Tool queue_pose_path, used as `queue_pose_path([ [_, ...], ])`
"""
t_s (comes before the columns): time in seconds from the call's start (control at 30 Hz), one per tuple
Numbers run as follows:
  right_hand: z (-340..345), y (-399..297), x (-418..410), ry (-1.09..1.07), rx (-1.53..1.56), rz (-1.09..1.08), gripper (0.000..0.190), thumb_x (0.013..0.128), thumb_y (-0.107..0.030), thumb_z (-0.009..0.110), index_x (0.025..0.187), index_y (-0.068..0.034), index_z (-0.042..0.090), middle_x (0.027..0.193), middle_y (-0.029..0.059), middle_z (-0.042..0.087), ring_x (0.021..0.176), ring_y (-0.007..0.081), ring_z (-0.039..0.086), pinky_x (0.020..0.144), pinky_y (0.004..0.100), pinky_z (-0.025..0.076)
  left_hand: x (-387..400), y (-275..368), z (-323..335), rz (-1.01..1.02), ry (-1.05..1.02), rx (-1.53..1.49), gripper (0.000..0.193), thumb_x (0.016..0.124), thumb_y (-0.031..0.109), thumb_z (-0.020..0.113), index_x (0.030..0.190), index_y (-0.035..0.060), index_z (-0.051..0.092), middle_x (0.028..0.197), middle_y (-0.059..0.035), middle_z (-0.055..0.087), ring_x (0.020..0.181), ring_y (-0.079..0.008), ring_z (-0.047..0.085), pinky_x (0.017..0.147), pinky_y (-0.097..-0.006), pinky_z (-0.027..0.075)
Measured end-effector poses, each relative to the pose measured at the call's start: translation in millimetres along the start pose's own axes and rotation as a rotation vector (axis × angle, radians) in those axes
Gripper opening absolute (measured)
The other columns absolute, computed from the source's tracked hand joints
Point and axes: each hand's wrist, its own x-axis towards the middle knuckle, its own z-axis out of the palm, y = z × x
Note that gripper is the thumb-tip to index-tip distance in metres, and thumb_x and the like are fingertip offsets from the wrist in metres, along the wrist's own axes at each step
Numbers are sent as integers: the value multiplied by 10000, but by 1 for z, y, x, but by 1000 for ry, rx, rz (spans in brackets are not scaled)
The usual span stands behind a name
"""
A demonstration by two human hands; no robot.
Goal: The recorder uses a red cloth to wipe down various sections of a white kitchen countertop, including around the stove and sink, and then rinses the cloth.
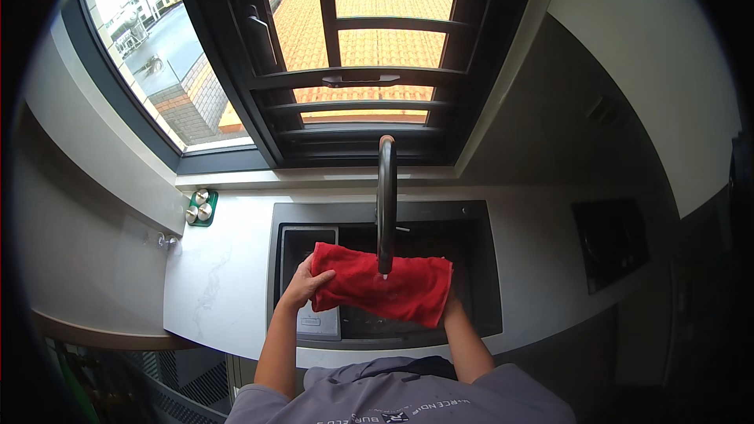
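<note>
A red cloth is spread out over the dark sink, beneath the spout of a dark gooseneck faucet. Water shows at the spout's tip, just above the cloth. My left hand grips the cloth's left end, with the thumb on top. At the right end, my right hand is mostly hidden behind the cloth; its fingers cannot be seen. A grey tray sits in the left part of the sink, partly covered by the cloth.
White countertop surrounds the sink. At its back left corner stands a green tray with several metallic round-topped items. A black cooktop lies to the right. Behind the faucet is a dark-framed window with a handle.
</note>
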Motion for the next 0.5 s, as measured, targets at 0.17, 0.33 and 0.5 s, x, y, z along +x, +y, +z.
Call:
queue_pose_path([
  [0.17, -18, -14, -10, -12, -16, -32, 824, 880, -717, 457, 1408, -85, 464, 1416, 134, 514, 1270, 305, 525, 1083, 460, 412, 11, -15, 8, 32, 35, 184, 382, 897, 98, 690, 1248, 16, 563, 1125, -64, 661, 1033, -135, 611, 932, -298, 486],
  [0.33, -35, -14, -23, -9, -26, -77, 811, 883, -705, 469, 1404, -84, 470, 1413, 133, 518, 1264, 308, 529, 1081, 459, 414, 26, -32, 23, 41, 30, 151, 329, 929, 81, 641, 1244, 15, 575, 1109, -56, 666, 1009, -127, 614, 914, -287, 486],
  [0.5, -44, -19, -39, 15, 19, -10, 772, 872, -649, 514, 1389, -77, 484, 1409, 137, 521, 1248, 316, 542, 1077, 457, 419, 32, -32, 34, -2, -14, 64, 317, 939, 72, 622, 1248, 21, 576, 1118, -45, 662, 1013, -118, 613, 909, -279, 490],
])
